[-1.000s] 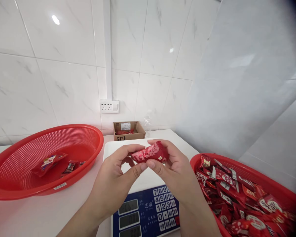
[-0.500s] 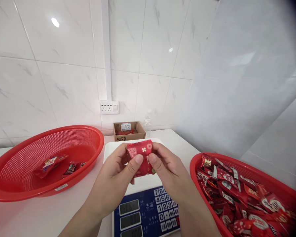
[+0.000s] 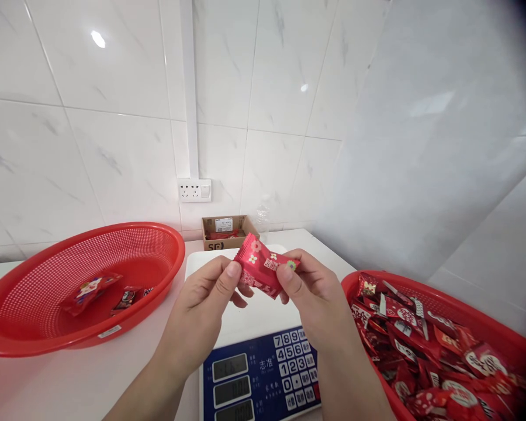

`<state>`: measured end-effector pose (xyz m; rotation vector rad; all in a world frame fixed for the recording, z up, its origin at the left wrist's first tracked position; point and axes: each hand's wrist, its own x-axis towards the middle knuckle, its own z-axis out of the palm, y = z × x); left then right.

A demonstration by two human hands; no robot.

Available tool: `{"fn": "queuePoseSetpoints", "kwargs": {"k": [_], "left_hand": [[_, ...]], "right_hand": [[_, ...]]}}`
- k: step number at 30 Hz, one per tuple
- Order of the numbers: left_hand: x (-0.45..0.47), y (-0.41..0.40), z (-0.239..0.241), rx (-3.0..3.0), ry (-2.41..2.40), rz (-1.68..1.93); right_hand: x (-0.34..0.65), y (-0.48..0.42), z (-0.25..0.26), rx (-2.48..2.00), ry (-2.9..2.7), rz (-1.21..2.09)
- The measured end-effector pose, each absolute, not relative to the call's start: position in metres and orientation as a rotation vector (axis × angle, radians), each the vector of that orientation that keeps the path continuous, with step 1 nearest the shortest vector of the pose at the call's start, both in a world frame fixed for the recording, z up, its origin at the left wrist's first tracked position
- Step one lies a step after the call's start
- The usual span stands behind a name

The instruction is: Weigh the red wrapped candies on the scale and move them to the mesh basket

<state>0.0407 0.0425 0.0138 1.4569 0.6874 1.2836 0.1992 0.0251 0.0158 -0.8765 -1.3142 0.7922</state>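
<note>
Flanking scale (image 3: 256, 318) and held packet (image 3: 259, 266): 2 baskets (image 3: 131, 266) (image 3: 447, 298)

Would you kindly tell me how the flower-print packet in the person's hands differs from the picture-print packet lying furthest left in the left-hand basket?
The flower-print packet is held between the left hand and right hand; the picture-print packet lies loose in the red basket.
The flower-print packet shows scattered flowers and pale lettering, whereas the picture-print packet carries a multicoloured picture.
Both have red wrappers.
</note>
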Motion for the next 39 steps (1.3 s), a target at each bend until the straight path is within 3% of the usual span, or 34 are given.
{"fn": "queuePoseSetpoints", "kwargs": {"k": [8, 19, 39], "left_hand": [[0.042, 0.044, 0.015, 1.498, 0.719, 1.249], [0.041, 0.034, 0.016, 1.441, 0.574, 1.189], [0.039, 0.024, 0.016, 1.397, 0.585, 1.225]], "right_hand": [[0.203, 0.027, 0.011, -0.856, -1.283, 0.733], [0.203, 0.023, 0.015, -0.842, -1.242, 1.006], [0.204, 0.022, 0.015, -0.736, -1.216, 1.063]]}}
